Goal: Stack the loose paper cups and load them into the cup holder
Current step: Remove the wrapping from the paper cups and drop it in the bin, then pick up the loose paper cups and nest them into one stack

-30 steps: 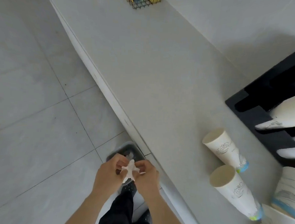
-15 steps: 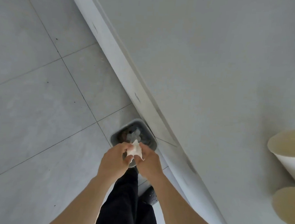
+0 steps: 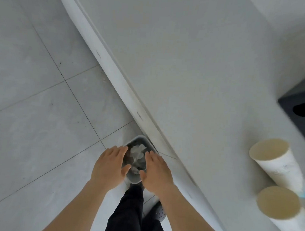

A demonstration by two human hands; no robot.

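Two white paper cups lie on their sides on the white counter at the right, mouths toward me: the farther cup and the nearer cup. A corner of the black cup holder shows at the right edge. My left hand and my right hand hover palms down, fingers spread, over a small grey waste bin on the floor. Both hands hold nothing. Crumpled white scraps lie inside the bin.
The white counter runs diagonally from the top left to the lower right, its edge close beside the bin. Grey floor tiles fill the left. My dark trouser leg and perforated shoe are below the hands.
Both hands held a small white scrap pinched between them; they have let it go and spread apart over the bin. The view has swung a little back toward the counter.
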